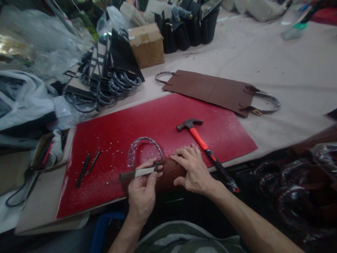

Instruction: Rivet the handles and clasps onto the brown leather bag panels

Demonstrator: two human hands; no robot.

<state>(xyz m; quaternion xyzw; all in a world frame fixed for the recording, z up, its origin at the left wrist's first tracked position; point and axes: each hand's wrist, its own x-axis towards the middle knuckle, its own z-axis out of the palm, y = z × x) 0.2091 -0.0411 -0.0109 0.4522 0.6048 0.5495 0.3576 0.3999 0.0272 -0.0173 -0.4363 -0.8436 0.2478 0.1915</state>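
My left hand (142,196) grips a short hand punch (143,172) with a white middle and dark ends. The tool lies nearly level over the brown leather bag panel (171,168), at the base of its plastic-wrapped handle (143,139). My right hand (193,170) rests on the same panel with fingers spread, holding nothing. Both hands are at the near edge of the red mat (131,123). A claw hammer (198,138) with an orange and black handle lies just right of my right hand. The panel's lower part hangs in shadow.
Two dark rods (83,170) and small pale bits lie on the mat. Behind it is a brown bag body (210,89) with two handles. Black handled panels (105,77), a cardboard box (146,45) and black bags (186,30) stand farther back. Wrapped handles (295,193) crowd the lower right.
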